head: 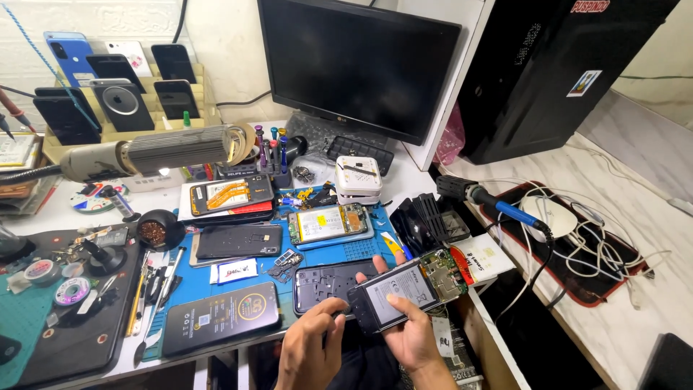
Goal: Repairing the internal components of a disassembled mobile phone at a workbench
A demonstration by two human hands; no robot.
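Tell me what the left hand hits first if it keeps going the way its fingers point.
Likely the opened phone held in the right hand: the left hand points up-right, fingertips already at its lower-left end. Depth is hard to judge.
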